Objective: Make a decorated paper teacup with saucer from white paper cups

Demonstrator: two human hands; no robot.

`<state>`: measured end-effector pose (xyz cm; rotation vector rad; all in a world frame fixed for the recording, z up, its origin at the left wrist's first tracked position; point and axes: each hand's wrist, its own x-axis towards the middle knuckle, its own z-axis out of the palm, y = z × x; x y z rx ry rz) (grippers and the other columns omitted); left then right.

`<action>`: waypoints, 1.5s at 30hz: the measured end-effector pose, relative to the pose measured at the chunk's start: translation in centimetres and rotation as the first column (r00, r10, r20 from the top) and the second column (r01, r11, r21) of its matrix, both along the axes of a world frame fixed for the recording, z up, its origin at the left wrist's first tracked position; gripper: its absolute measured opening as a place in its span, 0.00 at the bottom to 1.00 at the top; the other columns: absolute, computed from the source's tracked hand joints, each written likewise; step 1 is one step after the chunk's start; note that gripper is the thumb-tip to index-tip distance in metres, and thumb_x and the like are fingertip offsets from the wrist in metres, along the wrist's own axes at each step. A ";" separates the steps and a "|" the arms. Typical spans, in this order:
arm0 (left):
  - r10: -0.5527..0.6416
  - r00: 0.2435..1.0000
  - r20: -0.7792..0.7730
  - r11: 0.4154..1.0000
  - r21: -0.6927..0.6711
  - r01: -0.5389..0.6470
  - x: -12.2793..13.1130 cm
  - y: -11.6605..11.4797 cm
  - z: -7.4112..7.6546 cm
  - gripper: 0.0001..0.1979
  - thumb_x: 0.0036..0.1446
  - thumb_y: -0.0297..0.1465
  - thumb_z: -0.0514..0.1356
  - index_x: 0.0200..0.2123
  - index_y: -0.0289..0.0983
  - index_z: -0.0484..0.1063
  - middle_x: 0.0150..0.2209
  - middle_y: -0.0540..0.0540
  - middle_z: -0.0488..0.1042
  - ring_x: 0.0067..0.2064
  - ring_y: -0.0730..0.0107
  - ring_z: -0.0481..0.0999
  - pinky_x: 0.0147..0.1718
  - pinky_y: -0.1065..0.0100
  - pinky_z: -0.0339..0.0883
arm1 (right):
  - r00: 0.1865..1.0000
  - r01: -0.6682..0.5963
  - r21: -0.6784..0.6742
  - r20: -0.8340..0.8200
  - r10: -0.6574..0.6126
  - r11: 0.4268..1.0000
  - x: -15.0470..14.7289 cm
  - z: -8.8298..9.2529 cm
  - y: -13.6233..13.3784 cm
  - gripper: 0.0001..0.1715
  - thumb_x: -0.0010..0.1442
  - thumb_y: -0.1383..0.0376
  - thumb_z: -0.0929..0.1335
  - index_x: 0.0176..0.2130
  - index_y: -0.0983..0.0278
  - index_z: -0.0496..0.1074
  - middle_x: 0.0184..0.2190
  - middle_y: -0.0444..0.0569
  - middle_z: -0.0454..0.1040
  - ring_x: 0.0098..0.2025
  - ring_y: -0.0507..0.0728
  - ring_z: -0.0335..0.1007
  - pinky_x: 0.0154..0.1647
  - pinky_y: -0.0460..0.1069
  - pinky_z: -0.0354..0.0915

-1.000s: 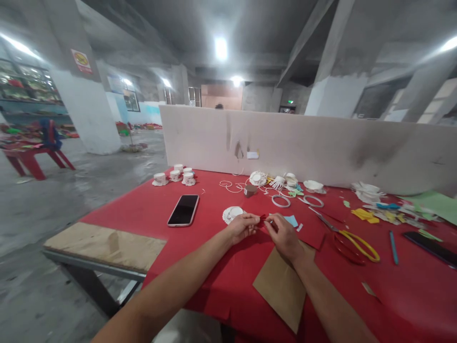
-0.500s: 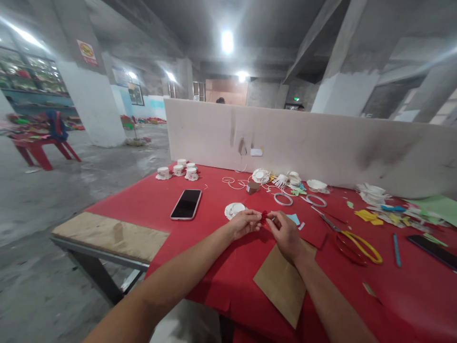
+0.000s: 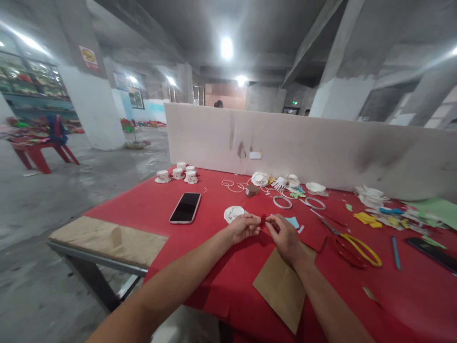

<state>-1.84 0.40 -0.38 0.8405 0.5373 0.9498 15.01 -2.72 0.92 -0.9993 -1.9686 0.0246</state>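
Observation:
My left hand (image 3: 246, 226) pinches a small, dark red crumpled piece (image 3: 263, 220) between thumb and fingers. From the other side my right hand (image 3: 282, 232) closes its fingertips on the same piece; its exact kind is too small to make out. Just behind my left hand lies a white scalloped paper plate with a cup shape (image 3: 233, 213), partly covered by the hand. Beneath my right wrist is a brown sheet of card (image 3: 280, 286). A light blue paper scrap (image 3: 293, 222) lies right of my right hand.
On the red tabletop (image 3: 124, 202) are a phone (image 3: 185, 208), white paper cups (image 3: 191, 177), rolls of tape (image 3: 282, 202), yellow-and-red scissors (image 3: 360, 247), a blue pen (image 3: 396, 252) and a second phone (image 3: 433, 255). Paper scraps (image 3: 367, 218) spread at the right. A pale board (image 3: 303, 143) stands behind.
Both hands stay together at the red piece, with the fingers shifted only slightly. The view has tilted a little, so the table sits slightly lower.

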 end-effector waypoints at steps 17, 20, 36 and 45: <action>0.099 0.985 -0.139 0.995 0.040 -0.094 0.2 -0.5 0.8 0.12 0.42 0.27 0.68 0.31 0.32 0.70 0.17 0.53 0.66 0.21 0.76 0.70 0.22 0.75 0.65 | 0.998 -0.035 -0.144 -0.064 0.026 0.989 0.1 -0.9 1.2 0.05 0.58 0.67 0.60 0.32 0.62 0.63 0.27 0.44 0.67 0.30 0.53 0.62 0.33 0.48 0.60; 0.115 0.978 -0.172 0.992 0.065 -0.106 0.1 -0.8 1.0 0.14 0.41 0.28 0.68 0.33 0.33 0.70 0.19 0.52 0.69 0.22 0.78 0.70 0.23 0.75 0.66 | 0.994 -0.062 -0.198 -0.104 0.042 0.978 0.1 -1.1 1.3 0.04 0.57 0.68 0.60 0.31 0.62 0.63 0.27 0.43 0.66 0.29 0.52 0.61 0.32 0.47 0.60; 0.121 0.969 -0.218 0.974 0.216 -0.073 0.0 -0.6 1.1 0.20 0.35 0.30 0.70 0.35 0.31 0.73 0.24 0.50 0.73 0.23 0.76 0.71 0.24 0.73 0.65 | 0.984 -0.019 -0.168 -0.180 -0.012 0.986 0.0 -1.0 1.2 0.06 0.57 0.70 0.60 0.29 0.62 0.62 0.27 0.43 0.66 0.29 0.51 0.61 0.32 0.47 0.60; 0.305 0.878 -0.368 0.881 0.459 -0.114 0.1 -0.6 1.0 0.13 0.41 0.31 0.67 0.33 0.32 0.75 0.20 0.49 0.73 0.22 0.76 0.69 0.23 0.74 0.61 | 0.980 -0.047 -0.206 -0.199 0.005 0.977 -0.2 -0.8 0.8 0.06 0.57 0.70 0.60 0.29 0.62 0.61 0.26 0.42 0.65 0.29 0.51 0.60 0.32 0.46 0.58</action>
